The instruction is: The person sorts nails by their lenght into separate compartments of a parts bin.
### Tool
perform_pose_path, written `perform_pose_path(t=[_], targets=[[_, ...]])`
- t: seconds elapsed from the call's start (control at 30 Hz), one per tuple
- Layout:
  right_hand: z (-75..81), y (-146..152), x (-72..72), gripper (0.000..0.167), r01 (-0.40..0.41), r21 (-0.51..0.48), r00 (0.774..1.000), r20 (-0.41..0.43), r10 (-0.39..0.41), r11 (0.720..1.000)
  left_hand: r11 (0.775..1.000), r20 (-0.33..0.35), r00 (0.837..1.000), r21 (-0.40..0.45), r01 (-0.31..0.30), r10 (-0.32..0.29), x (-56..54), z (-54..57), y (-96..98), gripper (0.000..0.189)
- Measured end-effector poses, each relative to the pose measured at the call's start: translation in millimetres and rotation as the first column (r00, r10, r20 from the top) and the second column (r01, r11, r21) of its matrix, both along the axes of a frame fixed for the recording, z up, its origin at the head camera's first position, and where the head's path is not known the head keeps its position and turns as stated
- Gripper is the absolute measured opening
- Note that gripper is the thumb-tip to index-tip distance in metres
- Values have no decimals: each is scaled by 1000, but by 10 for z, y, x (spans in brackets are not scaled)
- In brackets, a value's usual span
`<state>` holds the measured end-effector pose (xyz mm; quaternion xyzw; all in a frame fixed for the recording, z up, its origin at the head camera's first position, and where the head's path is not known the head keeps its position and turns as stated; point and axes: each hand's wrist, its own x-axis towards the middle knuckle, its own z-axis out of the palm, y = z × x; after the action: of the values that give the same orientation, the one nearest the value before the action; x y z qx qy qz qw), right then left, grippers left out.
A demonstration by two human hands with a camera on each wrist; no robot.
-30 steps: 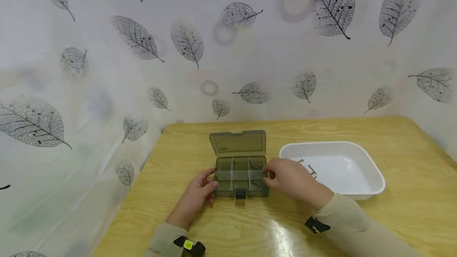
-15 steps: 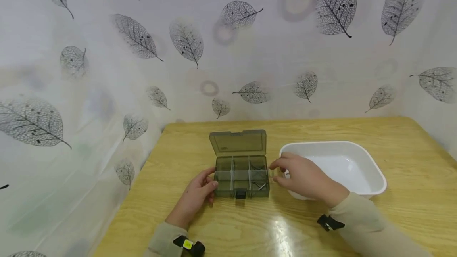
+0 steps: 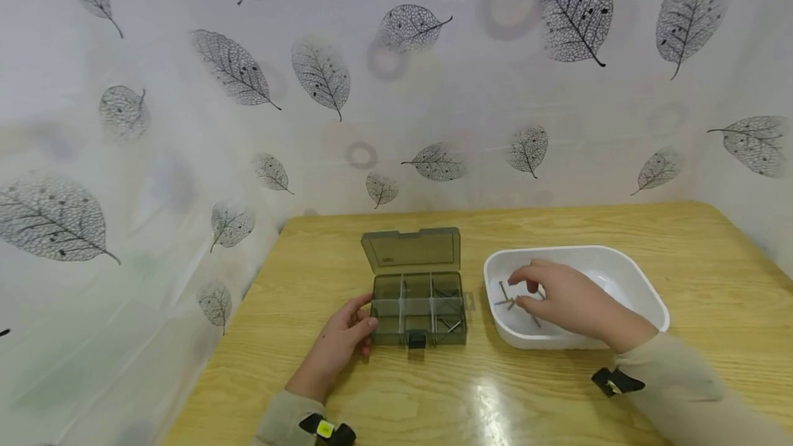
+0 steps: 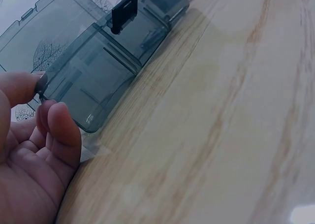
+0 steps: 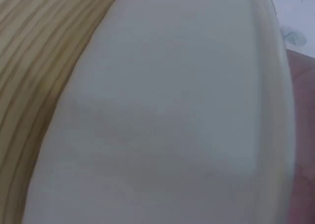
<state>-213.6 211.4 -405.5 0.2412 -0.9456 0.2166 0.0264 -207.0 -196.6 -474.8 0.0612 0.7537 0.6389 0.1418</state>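
"Box (image 3: 417, 306) first: how does it look from where you are?"

"See-through and smoky green, with its lid (image 3: 411, 251) swung up and leaning back. Thin walls split it into two rows of three compartments, and a black latch (image 3: 417, 341) sits midway along the front. Both compartments at the right end hold slim pieces; the silvery ones (image 3: 455, 327) in the front compartment lie at angles to each other."

"And where does everything sit?"

"On the wood-grained table (image 3: 403, 398). I have the box to the left of a white, round-cornered tray (image 3: 539, 341), the two near each other but apart. Slim fasteners (image 3: 502, 290) with little heads lie criss-cross in the tray's left part. They're too small for me to tell nails from screws."

"What is your left grip (image 3: 339, 344) doing?"

"It pinches the box's left end between thumb and finger, my forearm slanting in from the near side, a black strap (image 3: 334, 430) round my beige sleeve (image 3: 285, 418)."

"And your right grip (image 3: 564, 298)?"

"It hangs over the tray's left half, just by the fasteners, my wrist crossing the near rim. Thumb and index finger are bent, their tips parted, with nothing held. Whether my thumb touches a fastener, I cannot tell."
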Motion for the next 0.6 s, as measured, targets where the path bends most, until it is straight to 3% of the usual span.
perform_pose_path(t=[0.2, 0.4, 0.6], targets=[[-40, 257, -29, 27, 38, 22, 998, 55, -39, 999, 1000, -7, 1000, -2, -3, 3, 1, -11, 4, 56], [-100, 457, -68, 19, 6, 58, 992, 123, -14, 998, 1000, -2, 1000, -10, -10, 10, 6, -6, 12, 55], [-184, 544, -76, 24, -8, 55, 975, 222, -5, 998, 1000, 9, 1000, 5, -13, 13, 4, 22, 18, 56]])
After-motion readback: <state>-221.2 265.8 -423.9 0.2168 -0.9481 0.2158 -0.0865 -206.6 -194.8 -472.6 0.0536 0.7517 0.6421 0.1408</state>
